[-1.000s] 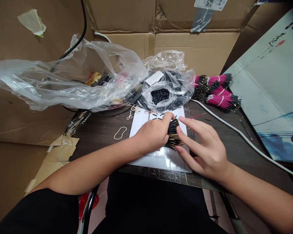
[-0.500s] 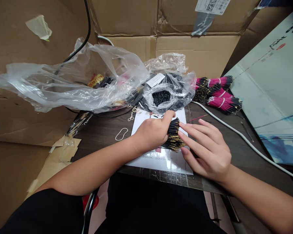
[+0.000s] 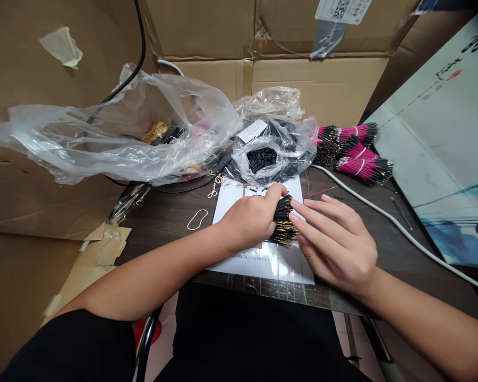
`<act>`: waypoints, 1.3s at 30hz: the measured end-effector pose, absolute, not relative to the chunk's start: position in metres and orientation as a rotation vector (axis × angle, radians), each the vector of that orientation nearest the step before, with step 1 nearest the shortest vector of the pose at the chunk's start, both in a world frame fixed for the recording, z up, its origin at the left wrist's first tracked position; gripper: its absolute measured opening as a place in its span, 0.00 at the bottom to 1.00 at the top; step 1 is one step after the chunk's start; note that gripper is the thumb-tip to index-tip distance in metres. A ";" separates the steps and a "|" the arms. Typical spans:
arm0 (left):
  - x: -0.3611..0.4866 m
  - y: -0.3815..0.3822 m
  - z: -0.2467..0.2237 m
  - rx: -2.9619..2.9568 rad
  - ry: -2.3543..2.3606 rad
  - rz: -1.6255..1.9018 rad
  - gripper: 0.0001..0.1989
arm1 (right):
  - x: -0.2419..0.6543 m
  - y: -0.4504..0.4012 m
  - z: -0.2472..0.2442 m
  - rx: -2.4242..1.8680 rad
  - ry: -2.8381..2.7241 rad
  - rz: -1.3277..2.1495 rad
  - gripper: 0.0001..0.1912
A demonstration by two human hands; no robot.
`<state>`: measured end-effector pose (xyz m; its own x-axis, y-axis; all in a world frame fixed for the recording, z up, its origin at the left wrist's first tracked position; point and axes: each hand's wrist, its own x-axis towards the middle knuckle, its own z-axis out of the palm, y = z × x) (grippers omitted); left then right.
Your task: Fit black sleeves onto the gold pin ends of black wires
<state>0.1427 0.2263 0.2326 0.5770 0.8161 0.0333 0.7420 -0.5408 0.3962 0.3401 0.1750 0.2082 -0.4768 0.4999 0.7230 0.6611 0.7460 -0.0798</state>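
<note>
My left hand (image 3: 254, 218) is closed around a bundle of wires (image 3: 283, 210) with black sleeves and gold-coloured tips. The tips point right, toward my right hand (image 3: 338, 241), whose fingers are stretched out and touch the bundle's end. More gold tips show just below the held part; whether they belong to the same bundle I cannot tell. Under both hands lies a printed white sheet (image 3: 290, 270). Behind them, an open clear bag (image 3: 263, 159) holds many short black sleeves. The far end of the bundle is hidden by my left hand.
Pink-and-black wire bundles (image 3: 360, 165) tied with bands are piled at the back right. A big clear plastic bag (image 3: 115, 143) spreads over the left. A rubber band (image 3: 198, 219) and a loose pink wire (image 3: 322, 192) lie on the table. A white cable (image 3: 386, 215) crosses the right side.
Both hands stay at the bundle. My right fingers have shifted very slightly against its tips, the thumb moving in closer. The whole view has moved a little.
</note>
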 end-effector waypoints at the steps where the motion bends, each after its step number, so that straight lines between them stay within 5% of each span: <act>1: 0.142 0.226 0.234 2.431 1.227 0.316 0.24 | 0.340 0.176 0.208 -0.868 -2.150 -0.250 0.29; 20: 0.150 0.215 0.228 1.950 0.880 0.527 0.10 | 0.338 0.176 0.208 -0.832 -2.055 -0.292 0.26; 30: 0.153 0.208 0.227 1.562 0.743 0.452 0.26 | 0.335 0.175 0.214 -0.913 -2.003 -0.242 0.24; 39: 0.158 0.205 0.230 1.426 0.752 0.492 0.28 | 0.338 0.177 0.217 -0.885 -1.983 -0.360 0.23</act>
<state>0.1580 0.2049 0.2304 0.6833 0.7104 -0.1683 0.1307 0.1078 0.9856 0.3379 0.1770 0.2168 -0.3327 0.4437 0.8321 0.7076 0.7008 -0.0907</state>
